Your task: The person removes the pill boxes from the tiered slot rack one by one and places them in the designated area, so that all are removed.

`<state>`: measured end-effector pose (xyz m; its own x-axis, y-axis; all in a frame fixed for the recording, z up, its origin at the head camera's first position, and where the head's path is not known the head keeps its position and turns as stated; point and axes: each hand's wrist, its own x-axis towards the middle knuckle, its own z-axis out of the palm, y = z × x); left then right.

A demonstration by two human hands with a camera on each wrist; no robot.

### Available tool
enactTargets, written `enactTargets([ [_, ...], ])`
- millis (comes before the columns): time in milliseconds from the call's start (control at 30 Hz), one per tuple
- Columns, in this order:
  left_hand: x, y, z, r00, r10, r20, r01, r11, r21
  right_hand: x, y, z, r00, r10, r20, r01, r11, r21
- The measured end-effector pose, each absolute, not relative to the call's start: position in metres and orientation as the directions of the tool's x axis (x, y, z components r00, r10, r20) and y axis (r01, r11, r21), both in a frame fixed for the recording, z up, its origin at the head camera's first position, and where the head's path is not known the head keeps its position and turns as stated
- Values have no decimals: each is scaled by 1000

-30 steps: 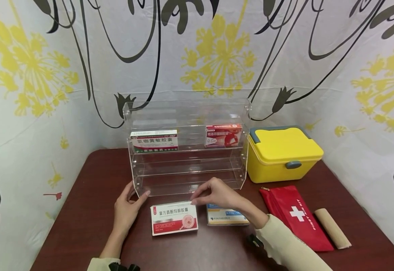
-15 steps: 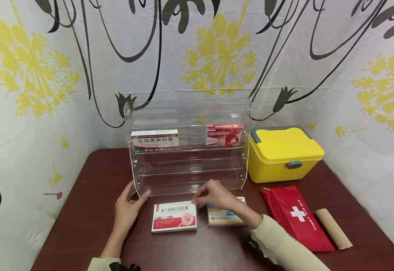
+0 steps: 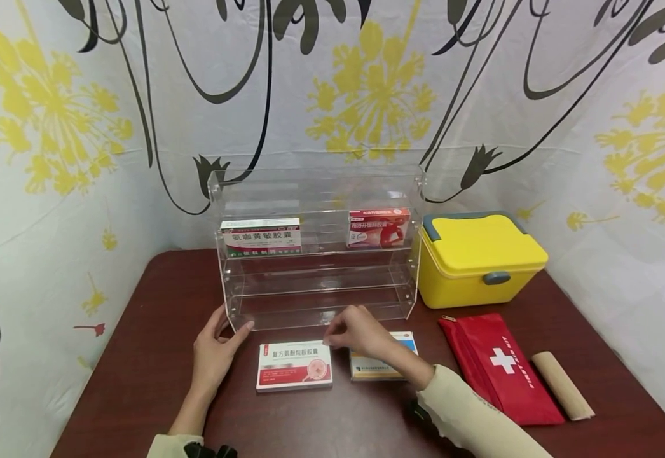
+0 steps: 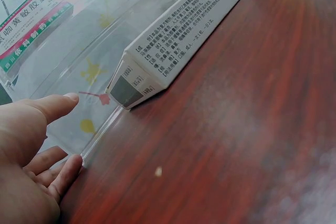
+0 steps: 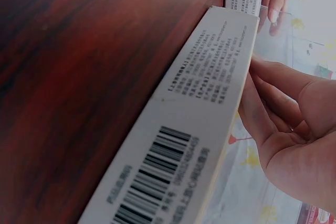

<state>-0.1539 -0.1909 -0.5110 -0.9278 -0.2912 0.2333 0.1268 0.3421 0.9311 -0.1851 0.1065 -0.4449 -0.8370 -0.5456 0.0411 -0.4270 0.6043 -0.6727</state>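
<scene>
A white and red medicine box point(image 3: 295, 367) lies face up on the table in front of a clear acrylic display shelf point(image 3: 318, 316). At its upper right corner, my right hand point(image 3: 361, 331) pinches the edge between thumb and finger. Beneath that wrist lies a blue, white and yellow medicine box point(image 3: 369, 367), partly covered. Its barcoded side point(image 5: 163, 108) hides the right fingertips in the right wrist view. My left hand point(image 3: 215, 350) rests on the shelf's lower left corner. In the left wrist view, the thumb point(image 4: 58, 104) is extended and a fingertip touches the corner.
On the shelf stand a white and green medicine box point(image 3: 262, 238) and a red medicine box point(image 3: 378, 229). A yellow lidded case point(image 3: 481, 261), a red first aid pouch point(image 3: 498, 369) and a tan roll point(image 3: 562, 385) are on the right. Patterned cloth hangs behind.
The white and red box has turned slightly and now lies straighter, with its near edge farther from me. My right forearm has shifted a little left; the left hand stays put.
</scene>
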Motion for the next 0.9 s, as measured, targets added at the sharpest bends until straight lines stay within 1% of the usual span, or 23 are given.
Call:
enactTargets([
  [133, -154, -191, -512, -929, -288, 234, 127, 344, 930, -185, 105, -445, -836, -546, 61, -445, 607, -658],
  [433, -154, -191, -511, -927, -297, 228, 116, 352, 929, -184, 105, -445, -842, -535, 61, -437, 612, -659],
  [567, -154, -191, -511, -927, -297, 229, 116, 353, 928, -183, 108, -444, -843, -531, 83, -449, 610, -653],
  [767, -154, -190, -510, -927, -298, 227, 111, 360, 926, -181, 121, -436, -850, -512, 120, -446, 579, -682],
  [900, -153, -190, -509, -928, -296, 224, 107, 364, 925, -180, 137, -425, -855, -499, 143, -452, 580, -678],
])
